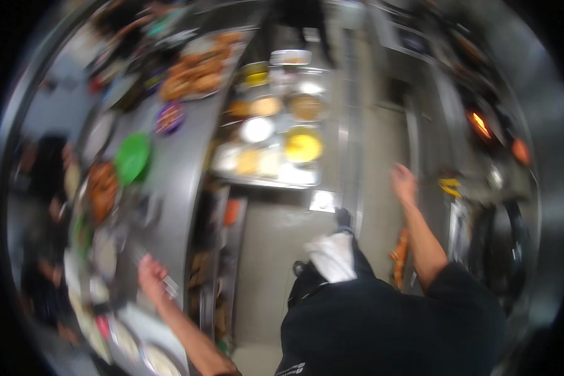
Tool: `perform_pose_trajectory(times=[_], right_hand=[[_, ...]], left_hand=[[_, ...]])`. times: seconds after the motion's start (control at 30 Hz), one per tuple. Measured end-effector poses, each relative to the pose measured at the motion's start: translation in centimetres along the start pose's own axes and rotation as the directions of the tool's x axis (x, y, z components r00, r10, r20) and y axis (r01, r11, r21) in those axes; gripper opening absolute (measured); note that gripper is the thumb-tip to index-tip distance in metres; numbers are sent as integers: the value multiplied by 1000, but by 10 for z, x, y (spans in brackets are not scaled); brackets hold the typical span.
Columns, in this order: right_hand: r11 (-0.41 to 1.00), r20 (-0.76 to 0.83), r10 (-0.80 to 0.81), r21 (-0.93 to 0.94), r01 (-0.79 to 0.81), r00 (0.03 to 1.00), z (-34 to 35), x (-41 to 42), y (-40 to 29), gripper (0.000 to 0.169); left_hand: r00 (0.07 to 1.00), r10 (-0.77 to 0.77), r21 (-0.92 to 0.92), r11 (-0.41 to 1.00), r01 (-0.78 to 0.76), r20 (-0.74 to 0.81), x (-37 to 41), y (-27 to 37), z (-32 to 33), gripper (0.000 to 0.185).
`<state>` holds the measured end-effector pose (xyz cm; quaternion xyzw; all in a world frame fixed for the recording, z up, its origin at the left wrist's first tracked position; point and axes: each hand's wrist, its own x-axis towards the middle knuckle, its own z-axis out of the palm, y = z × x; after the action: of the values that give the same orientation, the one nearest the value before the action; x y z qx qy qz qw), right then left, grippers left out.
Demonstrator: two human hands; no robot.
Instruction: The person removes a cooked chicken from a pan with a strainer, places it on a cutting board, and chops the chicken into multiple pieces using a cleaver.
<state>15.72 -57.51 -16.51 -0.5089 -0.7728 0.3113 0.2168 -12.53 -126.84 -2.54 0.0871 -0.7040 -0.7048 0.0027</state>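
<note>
My left hand point(152, 275) is closed around a slim, pale utensil point(170, 285) over the steel counter point(171, 183). Blur hides what kind of utensil it is. On the other side, my right hand point(404, 181) hangs over the floor beside the cooking line, its fingers partly curled. I see nothing in it, but its palm is hidden. A white cloth point(333, 258) hangs at my waist. Beyond my left hand are a green bowl point(132, 158) and a pan of reddish-brown food point(103, 188).
Ahead stands a trolley or table edged by a metal tray point(268, 181), crowded with food containers, one holding yellow food point(303, 144). Browned food fills a large tray point(199, 70). Flame point(480, 124) glows on the right. People point(51, 164) stand across the counter; another person point(301, 16) is ahead.
</note>
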Motion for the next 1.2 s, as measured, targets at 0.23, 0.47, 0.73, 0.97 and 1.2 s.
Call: perform_pose_trajectory(times=[0.23,0.47,0.73,0.97,1.2], right_hand=[[911,-18,-44,-411,33,999,-32,192,39,26],[261,347,-5,-905,336,938,-10,428,172,27],[-98,501,278,-834,543,820,61,557,237,30],[-192,594,421,-681,707,686,53,585,274,30],[-209,660,396,-612,763,638,51,575,260,26]], left_hand=[[988,-31,-211,975,62,150,142,-30,122,21],[982,-182,96,978,185,-43,198,-59,169,41],[947,-180,267,930,251,-265,190,-118,301,39],[945,-206,324,903,284,-255,214,-143,356,38],[941,-197,323,903,284,-275,218,-149,363,37]])
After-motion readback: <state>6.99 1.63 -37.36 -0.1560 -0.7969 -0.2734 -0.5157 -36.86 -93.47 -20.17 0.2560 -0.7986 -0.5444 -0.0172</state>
